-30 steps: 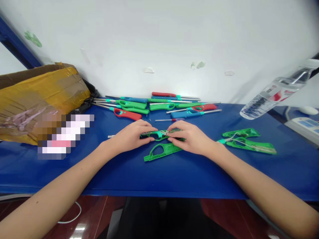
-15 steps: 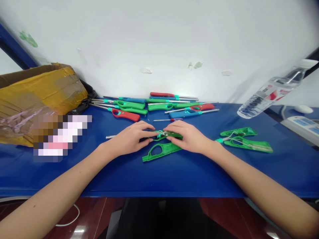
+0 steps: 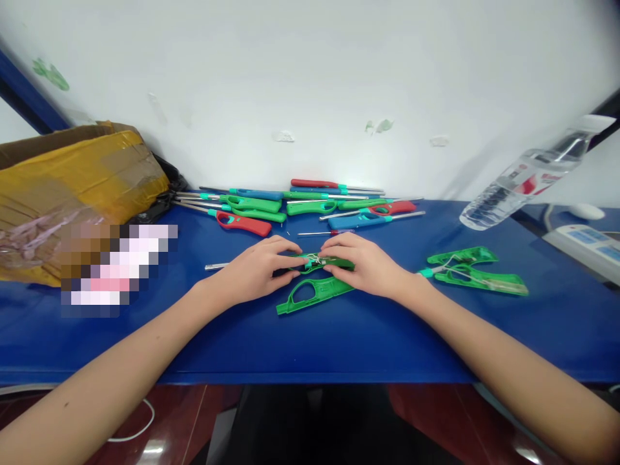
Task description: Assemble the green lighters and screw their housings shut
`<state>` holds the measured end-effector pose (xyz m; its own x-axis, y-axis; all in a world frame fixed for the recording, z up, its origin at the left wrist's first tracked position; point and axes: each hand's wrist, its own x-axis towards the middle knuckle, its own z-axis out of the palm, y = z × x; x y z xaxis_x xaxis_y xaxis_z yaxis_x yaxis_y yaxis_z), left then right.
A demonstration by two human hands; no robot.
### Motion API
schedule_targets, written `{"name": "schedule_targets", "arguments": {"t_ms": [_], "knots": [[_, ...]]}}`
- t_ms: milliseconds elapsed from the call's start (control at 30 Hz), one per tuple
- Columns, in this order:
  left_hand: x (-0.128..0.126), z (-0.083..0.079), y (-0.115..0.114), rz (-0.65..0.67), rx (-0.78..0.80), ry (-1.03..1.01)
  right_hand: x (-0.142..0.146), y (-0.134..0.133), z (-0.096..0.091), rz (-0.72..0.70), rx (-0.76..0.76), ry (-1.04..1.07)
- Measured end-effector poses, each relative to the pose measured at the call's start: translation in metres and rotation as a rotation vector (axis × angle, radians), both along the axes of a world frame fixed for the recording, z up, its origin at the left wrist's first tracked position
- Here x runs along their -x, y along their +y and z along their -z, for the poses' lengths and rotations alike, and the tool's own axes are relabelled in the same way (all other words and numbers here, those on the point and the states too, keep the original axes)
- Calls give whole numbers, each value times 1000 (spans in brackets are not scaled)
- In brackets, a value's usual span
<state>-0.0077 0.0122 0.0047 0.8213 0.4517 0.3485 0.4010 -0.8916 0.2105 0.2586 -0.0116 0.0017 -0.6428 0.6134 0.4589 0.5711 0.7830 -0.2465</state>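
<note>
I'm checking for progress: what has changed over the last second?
Nothing visibly. The left hand and right hand stay pinching the open green lighter body; the loose green shell half, lighter pile and bottle lie where they were.

Both forearms are reaching in from 7 and 5 o'clock, converging toward the centre. The left hand (image 3: 254, 271) and right hand (image 3: 368, 265) are lying palm-down (fingertips nearly meeting in the middle), fingers curling into a pinch.

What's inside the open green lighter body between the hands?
Inside the green plastic lighter body, thin whitish wires show; the left hand and right hand cover its ends, so anything deeper is hidden.
</note>
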Motion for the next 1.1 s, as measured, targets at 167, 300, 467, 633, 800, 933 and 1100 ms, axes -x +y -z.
{"name": "schedule_targets", "arguments": {"t_ms": [167,300,467,633,800,933,1100], "knots": [[1,1,0,2,-8,-28,-3,2,2,-23,-34,36],[1,2,0,23,-9,-19,-2,2,2,-27,1,42],[0,1,0,37,-2,-19,1,1,2,-2,78,35],[0,2,0,37,31,-36,3,1,2,3,113,60],[0,4,0,36,51,-45,4,1,2,8,123,79],[-1,3,-1,8,99,-80,3,0,0,25,115,66],[-8,4,1,-186,142,-166,3,0,1,37,96,63]]}}
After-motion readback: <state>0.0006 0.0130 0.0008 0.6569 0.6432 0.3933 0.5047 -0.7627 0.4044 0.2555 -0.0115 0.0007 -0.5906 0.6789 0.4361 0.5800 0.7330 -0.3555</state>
